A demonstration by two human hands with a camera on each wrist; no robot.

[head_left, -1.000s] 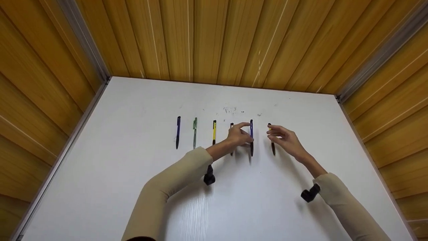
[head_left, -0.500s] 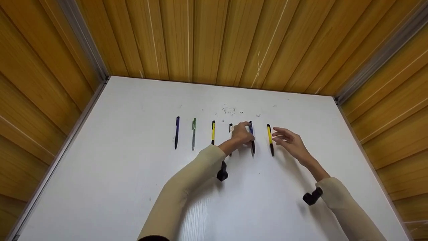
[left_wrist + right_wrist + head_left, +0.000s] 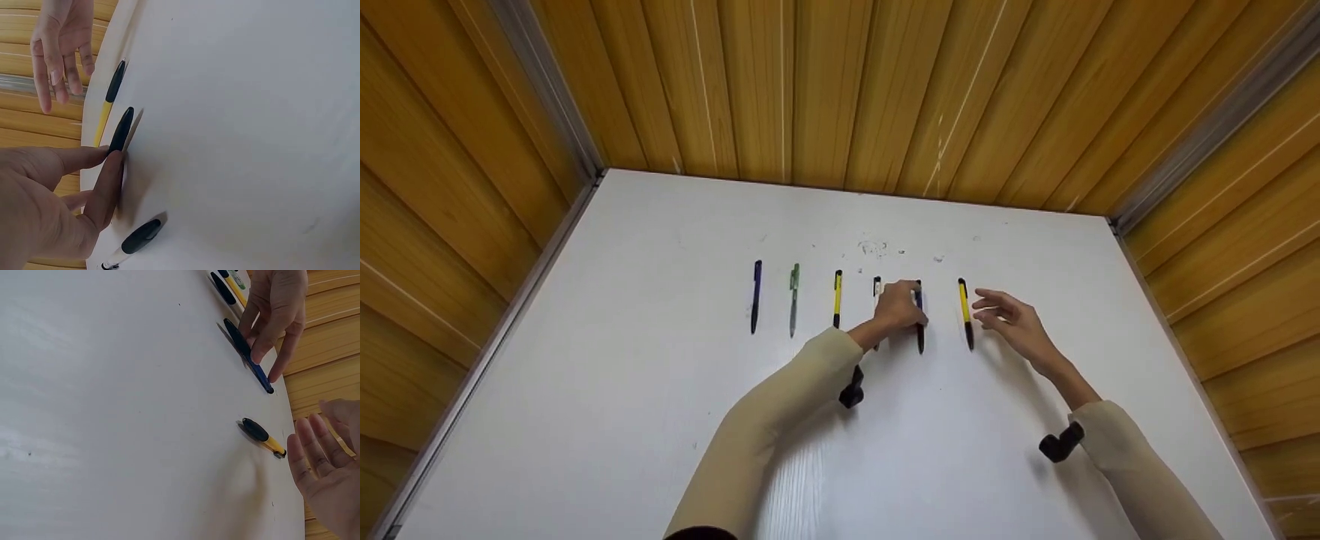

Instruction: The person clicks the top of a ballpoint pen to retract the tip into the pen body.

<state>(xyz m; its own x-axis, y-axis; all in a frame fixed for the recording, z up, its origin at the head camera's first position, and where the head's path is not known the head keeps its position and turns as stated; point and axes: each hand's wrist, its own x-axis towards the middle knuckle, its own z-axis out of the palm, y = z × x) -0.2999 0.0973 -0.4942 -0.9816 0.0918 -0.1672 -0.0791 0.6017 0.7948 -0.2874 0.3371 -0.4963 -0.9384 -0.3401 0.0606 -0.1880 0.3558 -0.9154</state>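
My left hand [image 3: 898, 306] pinches a blue pen [image 3: 260, 376] with a dark grip between thumb and fingers, right at the white tabletop. To its right lies a yellow pen [image 3: 964, 300] with a black grip, flat on the table. My right hand [image 3: 1011, 324] hovers just right of that yellow pen, fingers loosely bent and apart from it, holding nothing. A white pen [image 3: 140, 236] with a black grip lies left of the blue one, partly hidden behind my left hand in the head view.
Further left in the row lie another yellow pen [image 3: 838, 296], a green clear pen [image 3: 793, 300] and a purple-blue pen [image 3: 756, 296]. The white table [image 3: 585, 390] meets wood-look panel walls [image 3: 825, 90] at the back and sides. Small dark marks [image 3: 874, 247] dot the surface behind the pens.
My left hand has brought the blue pen down and slightly toward me at its spot in the row. My right hand has come away from the right yellow pen, moving slightly right.
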